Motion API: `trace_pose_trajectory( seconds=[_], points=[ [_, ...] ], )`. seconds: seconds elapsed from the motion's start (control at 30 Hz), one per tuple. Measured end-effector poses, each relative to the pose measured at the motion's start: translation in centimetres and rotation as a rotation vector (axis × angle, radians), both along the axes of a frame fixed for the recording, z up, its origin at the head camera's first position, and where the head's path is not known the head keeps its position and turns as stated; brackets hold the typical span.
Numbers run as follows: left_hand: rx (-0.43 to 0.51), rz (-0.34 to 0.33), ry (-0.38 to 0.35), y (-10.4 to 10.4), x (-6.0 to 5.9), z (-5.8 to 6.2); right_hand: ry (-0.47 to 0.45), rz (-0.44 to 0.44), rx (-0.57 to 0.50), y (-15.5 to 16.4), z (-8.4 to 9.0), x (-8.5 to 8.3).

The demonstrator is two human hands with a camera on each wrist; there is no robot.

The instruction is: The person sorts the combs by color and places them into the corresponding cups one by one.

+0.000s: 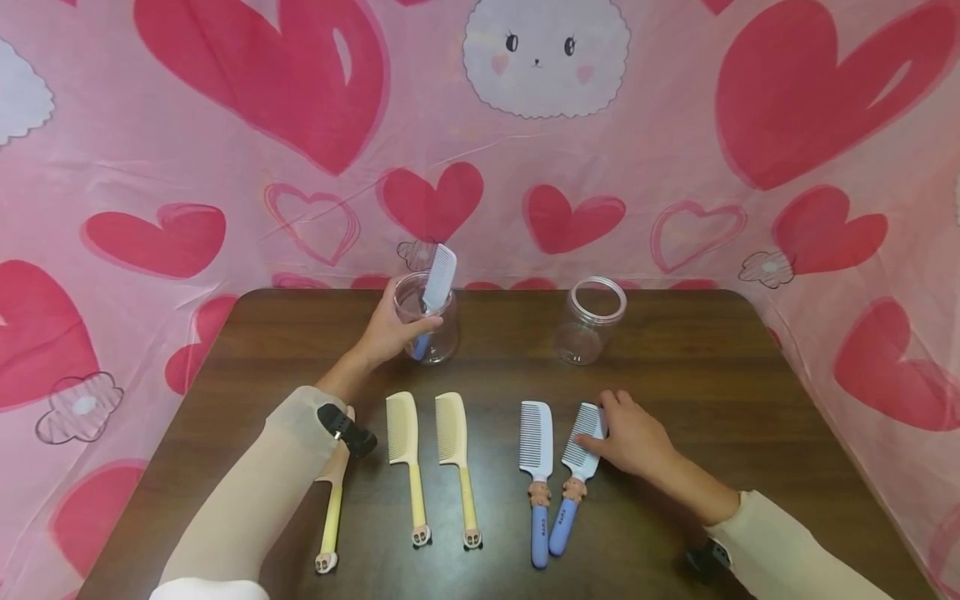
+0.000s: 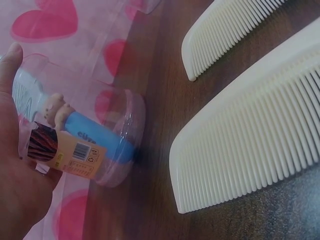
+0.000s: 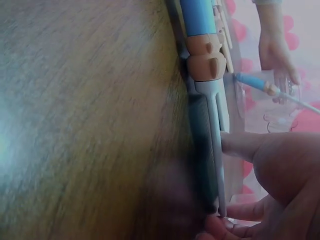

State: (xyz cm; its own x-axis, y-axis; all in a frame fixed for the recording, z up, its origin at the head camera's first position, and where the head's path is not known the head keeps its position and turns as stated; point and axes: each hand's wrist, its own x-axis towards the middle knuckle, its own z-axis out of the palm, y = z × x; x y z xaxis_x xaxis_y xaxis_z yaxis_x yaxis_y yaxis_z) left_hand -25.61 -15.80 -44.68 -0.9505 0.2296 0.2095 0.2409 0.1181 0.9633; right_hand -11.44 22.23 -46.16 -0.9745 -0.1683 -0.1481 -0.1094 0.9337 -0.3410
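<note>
My left hand (image 1: pixel 392 327) grips a transparent jar (image 1: pixel 444 340) near the back edge of the table, thumb across its front near the rim. Inside leans a comb (image 1: pixel 441 279) with a light head and blue handle, handle down, its head above the rim. The left wrist view shows a label (image 2: pixel 75 154) on this jar. At the right, my right hand (image 1: pixel 636 435) pinches the head of another blue-handled comb (image 1: pixel 581 450), thumb on its upper face and fingers at its far edge. A matching comb (image 1: pixel 536 442) lies just left of it.
Two yellow combs (image 1: pixel 402 427) (image 1: pixel 453 427) lie mid-table, handles toward me. A third yellow comb (image 1: pixel 332 518) is partly hidden under my left forearm. A second transparent jar (image 1: pixel 581 337) stands at the back right. Behind the wooden table (image 1: pixel 495 333) hangs a pink heart-patterned cloth (image 1: pixel 495 150).
</note>
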Motion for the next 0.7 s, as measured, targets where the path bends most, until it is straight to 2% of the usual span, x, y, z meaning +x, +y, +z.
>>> trace_pose_trajectory(
  seconds=[0.17, 0.5, 0.7],
  points=[
    [0.013, -0.004, 0.009, 0.0, -0.1, 0.0, -0.065, -0.028, -0.101, 0.0, -0.1, -0.5],
    [0.048, -0.012, 0.01, 0.2, -0.1, -0.2, -0.129, -0.078, -0.325, 0.2, -0.4, -1.0],
    [0.041, -0.013, 0.009, 0.1, -0.1, -0.1, -0.108, -0.114, -0.451, 0.4, -0.5, -1.2]
  ],
)
